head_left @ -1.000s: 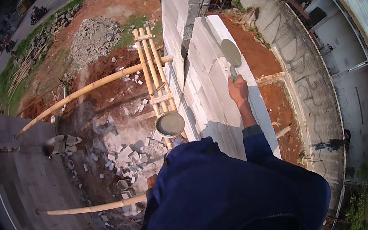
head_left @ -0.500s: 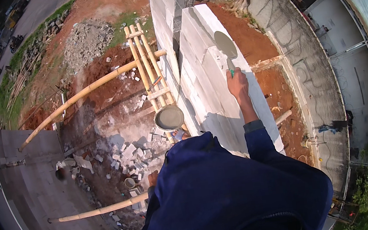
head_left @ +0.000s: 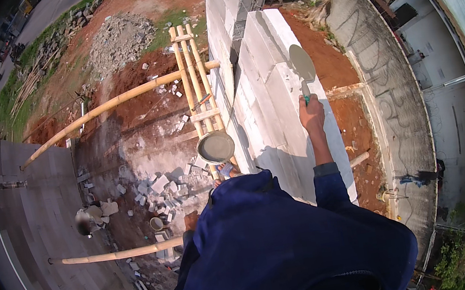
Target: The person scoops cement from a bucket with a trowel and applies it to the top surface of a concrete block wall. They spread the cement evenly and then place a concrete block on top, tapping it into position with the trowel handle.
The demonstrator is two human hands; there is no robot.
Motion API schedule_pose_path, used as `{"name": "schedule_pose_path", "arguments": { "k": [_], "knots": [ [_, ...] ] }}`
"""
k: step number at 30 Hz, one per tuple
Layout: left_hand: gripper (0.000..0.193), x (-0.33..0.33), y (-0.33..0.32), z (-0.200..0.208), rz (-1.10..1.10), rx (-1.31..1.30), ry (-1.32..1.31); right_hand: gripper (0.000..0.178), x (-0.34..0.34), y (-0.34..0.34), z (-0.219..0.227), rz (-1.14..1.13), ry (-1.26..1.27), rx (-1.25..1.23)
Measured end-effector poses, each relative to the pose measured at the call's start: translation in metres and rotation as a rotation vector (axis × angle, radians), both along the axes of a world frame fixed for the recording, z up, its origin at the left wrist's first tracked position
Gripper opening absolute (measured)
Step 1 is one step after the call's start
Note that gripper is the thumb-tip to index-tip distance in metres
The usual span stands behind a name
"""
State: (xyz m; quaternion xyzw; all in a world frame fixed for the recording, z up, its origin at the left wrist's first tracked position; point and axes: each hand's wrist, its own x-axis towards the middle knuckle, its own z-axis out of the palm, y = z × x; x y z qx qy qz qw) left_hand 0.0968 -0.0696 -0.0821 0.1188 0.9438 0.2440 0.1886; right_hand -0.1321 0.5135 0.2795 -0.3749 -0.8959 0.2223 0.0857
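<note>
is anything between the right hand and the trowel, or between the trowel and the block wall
Nothing visible: the right hand grips the trowel, which shows over the pale block wall. Whether it touches the blocks, this view can't tell.

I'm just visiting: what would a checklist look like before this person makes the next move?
1. Trowel gripped: ok, the right hand is closed around its handle.
2. Blade touching the block wall: cannot tell from above.
3. Grey mix at hand: ok, some is in the bucket.
4. Bucket steady on the bamboo poles: cannot tell.
5. Left hand free: cannot tell, it is partly hidden.
6. Ground below uncluttered: not ok, broken blocks lie scattered.
</note>
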Motion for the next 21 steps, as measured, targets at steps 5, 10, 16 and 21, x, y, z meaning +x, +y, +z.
{"name": "schedule_pose_path", "arguments": {
  "k": [5,10,16,21],
  "knots": [
    [0.02,-0.012,0.002,-0.01,0.18,0.146,-0.329,0.039,-0.013,0.012,-0.023,0.054,0.237,-0.158],
    [0.016,-0.028,0.032,0.013,0.742,0.422,-0.696,0.026,-0.022,-0.052,-0.012,0.055,0.634,-0.962],
    [0.041,-0.009,0.052,-0.024,0.165,0.05,-0.474,0.032,0.007,-0.126,-0.19,0.235,0.181,-0.813],
    [0.088,0.034,0.124,-0.036,0.485,-0.216,-0.954,0.05,0.029,-0.18,-0.405,0.424,-0.511,-0.397]
  ]
}}
